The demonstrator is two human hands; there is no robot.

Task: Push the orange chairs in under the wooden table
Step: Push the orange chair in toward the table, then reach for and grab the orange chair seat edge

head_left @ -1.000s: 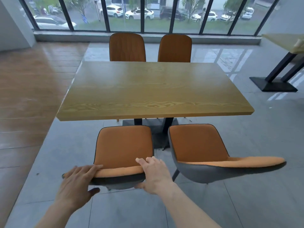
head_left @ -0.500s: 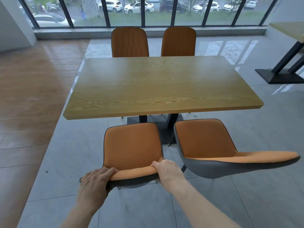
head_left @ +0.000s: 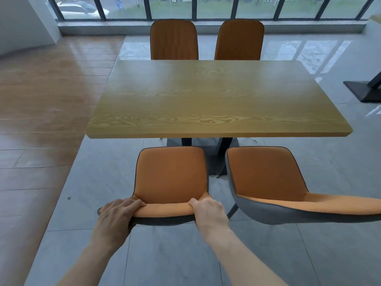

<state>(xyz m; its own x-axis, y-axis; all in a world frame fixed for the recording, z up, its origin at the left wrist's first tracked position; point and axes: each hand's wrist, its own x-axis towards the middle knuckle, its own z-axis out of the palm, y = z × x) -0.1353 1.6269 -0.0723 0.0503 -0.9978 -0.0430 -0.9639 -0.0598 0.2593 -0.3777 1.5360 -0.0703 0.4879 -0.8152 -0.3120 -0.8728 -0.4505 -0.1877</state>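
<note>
Head view: the left hand (head_left: 115, 215) and right hand (head_left: 209, 213) have fingers (head_left: 134, 204) curled tight over the near orange chair's (head_left: 171, 178) backrest top; its seat sits just short of the wooden surface (head_left: 216, 100) edge.

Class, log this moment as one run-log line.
hands: left, right grip near-left chair backrest | near-right chair: untouched | table: both chairs outside

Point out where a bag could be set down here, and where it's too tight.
The wooden table top is bare edge to edge. The grey floor left of the near left chair, up to the wood flooring, is open too. It's tight between that chair, gripped by the left hand and right hand, and the near right chair.
</note>
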